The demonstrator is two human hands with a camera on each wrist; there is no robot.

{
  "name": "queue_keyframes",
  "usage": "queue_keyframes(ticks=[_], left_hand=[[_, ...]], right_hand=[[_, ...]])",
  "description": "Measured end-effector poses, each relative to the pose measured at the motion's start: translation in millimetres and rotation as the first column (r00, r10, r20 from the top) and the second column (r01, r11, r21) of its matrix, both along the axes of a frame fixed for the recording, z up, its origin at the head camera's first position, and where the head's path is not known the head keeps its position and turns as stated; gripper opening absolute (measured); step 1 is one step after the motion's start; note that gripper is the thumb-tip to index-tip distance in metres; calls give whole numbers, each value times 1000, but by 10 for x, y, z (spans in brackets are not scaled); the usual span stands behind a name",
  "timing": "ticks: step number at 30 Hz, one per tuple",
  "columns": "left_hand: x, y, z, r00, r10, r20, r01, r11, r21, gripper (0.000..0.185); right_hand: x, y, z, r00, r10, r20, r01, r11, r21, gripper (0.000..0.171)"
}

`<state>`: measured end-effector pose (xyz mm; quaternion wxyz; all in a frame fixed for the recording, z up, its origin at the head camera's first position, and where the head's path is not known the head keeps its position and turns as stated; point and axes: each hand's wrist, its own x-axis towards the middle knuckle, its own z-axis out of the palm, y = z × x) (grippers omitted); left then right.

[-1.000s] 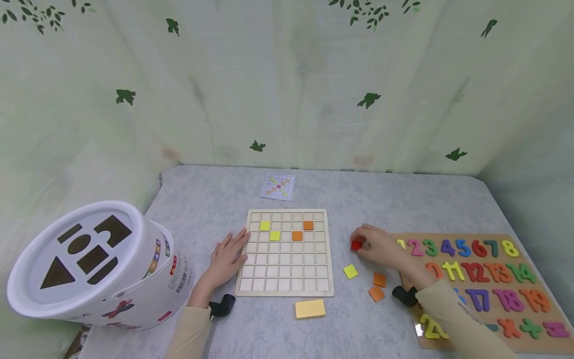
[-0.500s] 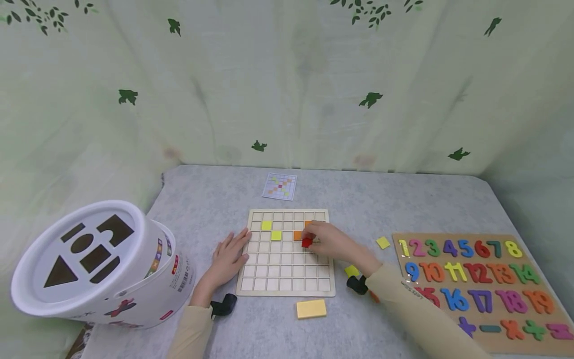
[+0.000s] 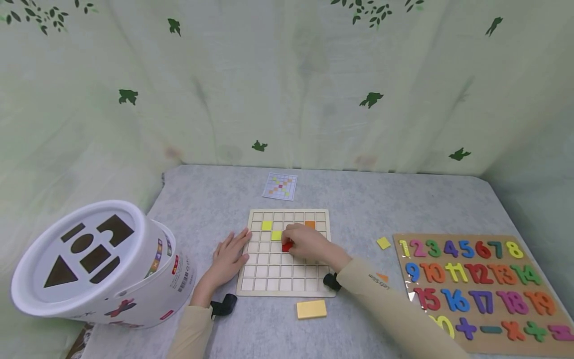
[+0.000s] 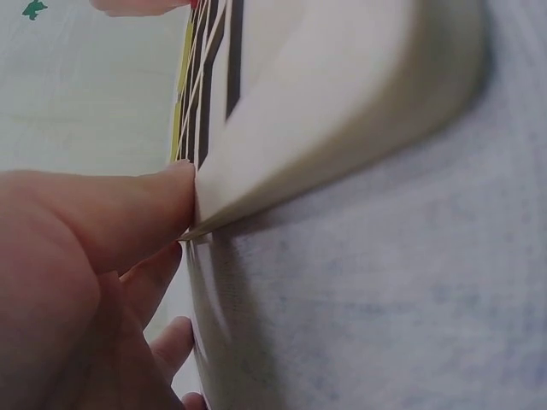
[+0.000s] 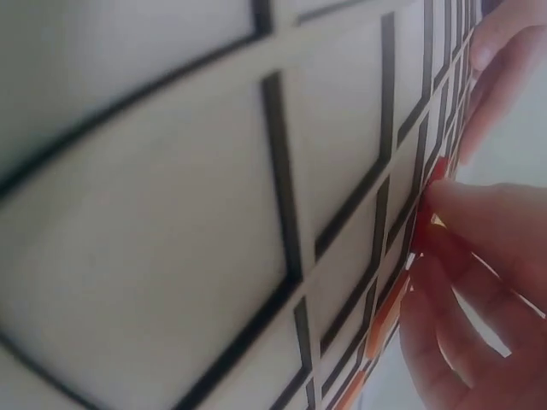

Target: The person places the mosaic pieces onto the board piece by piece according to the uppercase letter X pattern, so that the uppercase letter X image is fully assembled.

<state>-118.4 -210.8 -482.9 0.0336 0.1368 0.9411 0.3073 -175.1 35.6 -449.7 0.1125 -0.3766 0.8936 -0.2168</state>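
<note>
1. Moved since the earlier frame: your right hand [image 3: 307, 243], with the red tile [image 3: 287, 247], shifted leftward from the right-hand columns of the grid board [image 3: 278, 271] to its middle. Your left hand [image 3: 229, 257] has stayed at its left edge.
2. White bucket [image 3: 152, 299], lid cut with shaped holes: well left of the grid board.
3. Left hand, yours: fingers laid out straight and spread, resting on the grid board's left edge; thumb touching that edge in the left wrist view.
4. Yellow tiles, two [image 3: 266, 226] [image 3: 276, 236]: in the grid board's upper left part, stepping diagonally towards its middle.
5. Printed card [image 3: 280, 187], bearing a coloured cross pattern: beyond the grid board's far edge, apart from it.
6. Red tile: at the grid board's middle cell, partly covered by your fingers; whether it lies flat in the cell cannot be told.
7. Right hand, yours: thumb and finger pinching the red tile, over the grid board's middle.
8. Orange tiles, two in the right wrist view [image 5: 386, 318]: on the grid board; one shows in its upper right part from above.
9. Pale yellow block [image 3: 311, 309]: just off the grid board's near edge.
10. Loose orange tile [image 3: 383, 277]: right of the grid board, partly hidden by your right sleeve [image 3: 381, 304].
11. Loose yellow tile [image 3: 383, 243]: right of the grid board, apart from it.
12. Number board [image 3: 506, 346], coloured numerals and signs: well right of the grid board.
</note>
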Motion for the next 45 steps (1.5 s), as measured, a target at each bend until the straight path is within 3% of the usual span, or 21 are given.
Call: queue_keyframes(ticks=[6, 11, 22, 29, 38, 45], left_hand=[[0, -9, -2, 1000, -1, 0, 1, 1000, 5, 52], [-9, -12, -19, 1000, -7, -7, 7, 1000, 0, 52], [3, -17, -27, 1000, -12, -3, 12, 1000, -3, 53], [-4, -26, -27, 1000, -10, -6, 10, 1000, -15, 53], [-8, -20, -24, 1000, -13, -8, 13, 1000, -6, 52], [-6, -15, -31, 1000, -11, -19, 11, 1000, -2, 52]], right_hand=[[33, -28, 10, 1000, -17, -23, 18, 1000, 22, 13], [44, 107, 69, 998, -55, 33, 57, 997, -47, 17], [224, 1058, 153, 982, -157, 105, 175, 967, -184, 18], [417, 1541, 54, 965, -238, 107, 251, 960, -125, 18], [655, 1852, -26, 954, -246, 174, 262, 962, -76, 20], [779, 1904, -36, 967, -239, 89, 240, 971, 3, 25]])
